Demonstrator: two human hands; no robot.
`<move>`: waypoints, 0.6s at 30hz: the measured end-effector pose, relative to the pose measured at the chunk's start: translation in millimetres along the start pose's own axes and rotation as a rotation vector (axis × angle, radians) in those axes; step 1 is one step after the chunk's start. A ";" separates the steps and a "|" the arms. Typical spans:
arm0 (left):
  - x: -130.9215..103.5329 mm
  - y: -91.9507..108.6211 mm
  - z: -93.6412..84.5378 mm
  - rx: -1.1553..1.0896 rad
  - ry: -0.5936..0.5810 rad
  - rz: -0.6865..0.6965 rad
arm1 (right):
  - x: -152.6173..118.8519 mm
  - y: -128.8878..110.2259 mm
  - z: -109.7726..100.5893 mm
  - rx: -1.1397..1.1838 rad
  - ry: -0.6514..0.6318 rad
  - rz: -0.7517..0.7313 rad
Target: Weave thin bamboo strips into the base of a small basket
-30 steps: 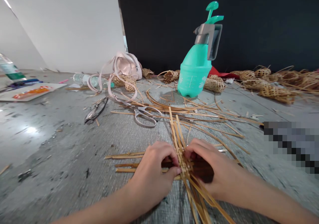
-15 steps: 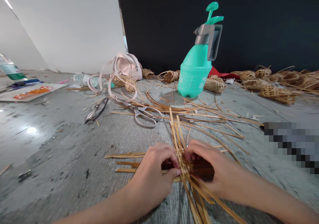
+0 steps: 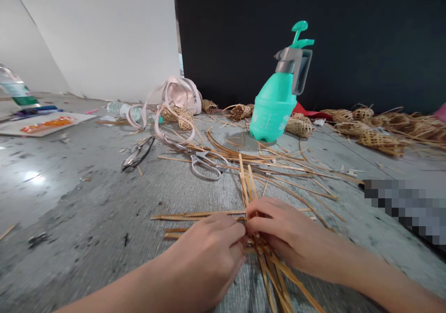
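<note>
Flat bamboo strips [image 3: 278, 276] cross one another on the grey surface, woven together where my hands meet. My left hand [image 3: 218, 250] is closed over the left side of the crossing, its fingertips pinched on the strips. From the right, my right hand [image 3: 278, 224] covers the top of the weave with bent fingers, also closed on the strips. The fingertips of both hands nearly touch. Most of the woven middle is hidden under them. Loose strip ends stick out to the left, away from me and towards me.
Scissors [image 3: 209, 164] lie beyond the hands, beside loose strips [image 3: 296, 164]. Glasses [image 3: 138, 154] rest to their left. Farther back stand a turquoise spray bottle [image 3: 272, 106] and a pink bag [image 3: 183, 94]. Small woven baskets [image 3: 381, 143] line the back right. A blurred-out object [image 3: 404, 211] lies right.
My right hand has moved left and over the weave, closer to my left hand. My left fingers have curled further in. The whole view has shifted slightly.
</note>
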State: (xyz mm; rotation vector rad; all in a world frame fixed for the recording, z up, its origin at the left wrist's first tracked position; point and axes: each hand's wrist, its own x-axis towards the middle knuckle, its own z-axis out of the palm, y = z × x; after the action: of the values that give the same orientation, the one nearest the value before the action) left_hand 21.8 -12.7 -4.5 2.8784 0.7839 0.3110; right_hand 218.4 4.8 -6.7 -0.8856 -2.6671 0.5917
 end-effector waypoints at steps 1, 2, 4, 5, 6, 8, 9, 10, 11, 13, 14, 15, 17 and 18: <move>0.0 -2.2 -1.2 0.007 -0.008 0.014 | 2.6 0.3 -2.5 -0.029 -0.036 -0.018; 0.1 -4.6 -2.4 0.007 -0.015 0.033 | 5.1 1.2 -4.8 -0.056 -0.064 -0.039; 0.3 -9.5 -4.7 -0.008 -0.033 0.055 | 9.8 3.9 -7.7 -0.101 -0.100 -0.088; 0.3 -11.6 -5.6 -0.017 -0.048 0.070 | 12.3 5.3 -8.2 -0.125 -0.113 -0.116; 0.1 -13.2 -6.2 -0.021 -0.061 0.088 | 14.7 6.5 -8.0 -0.152 -0.124 -0.148; -0.6 -14.4 -6.6 -0.010 -0.077 0.112 | 19.3 8.0 -6.3 -0.198 -0.139 -0.214; -1.2 -14.1 -6.4 0.002 -0.076 0.118 | 21.2 8.3 -5.2 -0.213 -0.141 -0.241; -2.0 -13.1 -5.9 0.008 -0.070 0.120 | 22.6 8.5 -4.2 -0.218 -0.137 -0.260; -2.8 -11.7 -5.2 0.011 -0.063 0.105 | 23.4 8.6 -3.2 -0.214 -0.131 -0.273; -4.5 -8.4 -3.8 0.010 -0.052 0.068 | 23.7 9.3 -1.7 -0.201 -0.120 -0.277; -5.3 -6.8 -3.1 0.011 -0.045 0.051 | 23.3 9.9 -1.0 -0.195 -0.116 -0.274; -6.0 -5.3 -2.6 0.014 -0.036 0.034 | 22.6 10.5 -0.4 -0.192 -0.113 -0.267; -7.2 -3.5 -1.7 0.029 -0.018 0.018 | 21.2 11.6 0.6 -0.193 -0.118 -0.248; -7.7 -3.0 -1.3 0.033 -0.010 0.020 | 20.4 11.8 1.0 -0.196 -0.122 -0.235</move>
State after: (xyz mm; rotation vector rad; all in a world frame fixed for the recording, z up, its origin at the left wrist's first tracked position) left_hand 13.6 -14.0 -5.0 2.9181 0.7670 0.2886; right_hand 208.2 25.7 -10.5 -0.5844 -2.9224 0.3449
